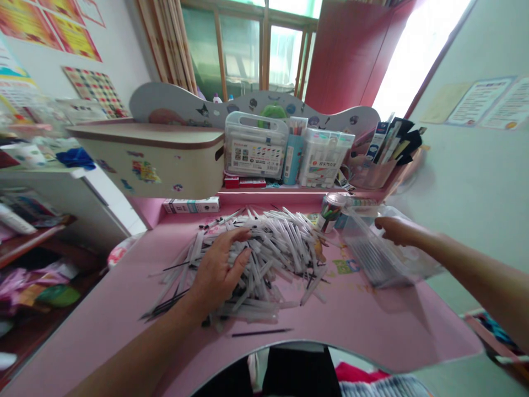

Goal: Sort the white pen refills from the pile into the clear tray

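My left hand (221, 267) rests over a heap of translucent white pen barrels (285, 242), thumb and fingers apart, with nothing gripped in it. Thin dark pen refills (169, 303) stick out of the heap beside my left wrist. At the right, my right hand (397, 230) is over a clear plastic box (372, 251) that holds slender greyish sticks. Its fingers are blurred and partly hidden, so whether they hold anything does not show. A single dark refill (262, 333) lies near the front edge of the pink desk (330, 325).
Behind the heap stand a clear jar of pens (330, 212) and a long white carton (192, 205). The shelf above carries a cream storage bin (152, 160), a clear carry case (256, 146), a blue pencil tube (292, 157), a marker box (326, 160) and a pink pen holder (370, 171).
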### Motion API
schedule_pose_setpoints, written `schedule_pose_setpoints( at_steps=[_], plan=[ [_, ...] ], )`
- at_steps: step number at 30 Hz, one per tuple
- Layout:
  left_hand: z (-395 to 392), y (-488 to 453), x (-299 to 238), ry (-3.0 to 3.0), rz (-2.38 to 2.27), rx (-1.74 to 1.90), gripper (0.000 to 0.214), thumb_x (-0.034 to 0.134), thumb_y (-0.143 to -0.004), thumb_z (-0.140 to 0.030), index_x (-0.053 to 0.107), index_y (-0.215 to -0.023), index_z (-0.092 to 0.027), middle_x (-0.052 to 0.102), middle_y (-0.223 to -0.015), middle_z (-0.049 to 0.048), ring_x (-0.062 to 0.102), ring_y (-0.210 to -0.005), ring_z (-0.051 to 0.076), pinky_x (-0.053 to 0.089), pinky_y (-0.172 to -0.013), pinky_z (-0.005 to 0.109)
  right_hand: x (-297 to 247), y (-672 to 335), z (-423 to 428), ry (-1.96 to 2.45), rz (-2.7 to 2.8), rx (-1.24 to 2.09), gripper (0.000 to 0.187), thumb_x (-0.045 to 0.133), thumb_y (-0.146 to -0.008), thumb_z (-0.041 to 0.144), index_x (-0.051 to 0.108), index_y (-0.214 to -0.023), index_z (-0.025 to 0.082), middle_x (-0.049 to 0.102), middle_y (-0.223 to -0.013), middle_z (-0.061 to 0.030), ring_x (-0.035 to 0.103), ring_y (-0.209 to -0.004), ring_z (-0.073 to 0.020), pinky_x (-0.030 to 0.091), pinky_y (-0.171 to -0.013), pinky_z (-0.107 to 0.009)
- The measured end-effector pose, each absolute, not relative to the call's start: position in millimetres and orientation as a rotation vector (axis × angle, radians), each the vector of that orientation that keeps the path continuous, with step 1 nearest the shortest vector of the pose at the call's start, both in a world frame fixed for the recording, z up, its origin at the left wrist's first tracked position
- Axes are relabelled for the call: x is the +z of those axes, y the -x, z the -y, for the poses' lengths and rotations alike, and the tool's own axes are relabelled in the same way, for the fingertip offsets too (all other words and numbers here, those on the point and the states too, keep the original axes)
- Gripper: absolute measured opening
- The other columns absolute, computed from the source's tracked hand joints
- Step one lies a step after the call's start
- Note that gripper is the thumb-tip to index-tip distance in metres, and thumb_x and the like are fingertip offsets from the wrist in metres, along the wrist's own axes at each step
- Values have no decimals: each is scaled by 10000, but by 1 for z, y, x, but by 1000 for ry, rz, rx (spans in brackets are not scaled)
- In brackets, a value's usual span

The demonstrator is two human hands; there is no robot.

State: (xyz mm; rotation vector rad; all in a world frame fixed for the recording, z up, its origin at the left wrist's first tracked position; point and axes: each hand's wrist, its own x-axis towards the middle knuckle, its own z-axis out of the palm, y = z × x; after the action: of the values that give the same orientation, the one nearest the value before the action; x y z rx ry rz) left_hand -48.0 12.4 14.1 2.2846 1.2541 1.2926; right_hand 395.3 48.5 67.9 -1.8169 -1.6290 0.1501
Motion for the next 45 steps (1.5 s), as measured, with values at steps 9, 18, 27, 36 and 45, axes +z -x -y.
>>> schedule_pose_setpoints(
  at_steps=[9,18,27,36,45],
  plan=[
    [-15,50,14,-2235,-1302,1308,249,487,-946,-279,570,-1164,-191,658,-1124,73,613,-1063,207,474,-960,371,124,-286,-18,1861,2278,-68,107,587,-883,184,675,-944,192,700,-815,-43,608,-715,-165,373,-670,-260],
    [-20,54,17,-2335,-1239,1334,180,470,-951,-250,634,-1009,-207,681,-1068,65,611,-1061,214,463,-977,385,39,-200,-1,2014,2413,86,275,540,-903,343,709,-774,167,734,-836,-158,679,-782,-268,439,-650,-321],
    [-19,53,20,-2344,-1192,1337,149,495,-940,-210,643,-953,-197,684,-1007,61,626,-993,193,493,-895,332,13,-195,-4,2011,2251,196,200,603,-829,265,648,-652,183,688,-695,-119,653,-680,-238,389,-573,-300],
    [-15,50,20,-2668,-1136,1288,198,525,-922,-160,642,-1077,-197,690,-1127,88,638,-1034,205,519,-910,340,28,-190,4,1455,1905,972,169,523,-855,274,537,-705,198,587,-545,23,573,-471,-123,391,-466,-223],
    [-11,53,23,-3180,-963,1197,282,544,-903,-116,673,-1143,-187,666,-1194,118,592,-978,244,524,-852,383,2,-163,17,1011,1642,1616,205,653,-770,324,498,-722,199,487,-472,88,434,-367,-59,346,-373,-160]
  ],
)
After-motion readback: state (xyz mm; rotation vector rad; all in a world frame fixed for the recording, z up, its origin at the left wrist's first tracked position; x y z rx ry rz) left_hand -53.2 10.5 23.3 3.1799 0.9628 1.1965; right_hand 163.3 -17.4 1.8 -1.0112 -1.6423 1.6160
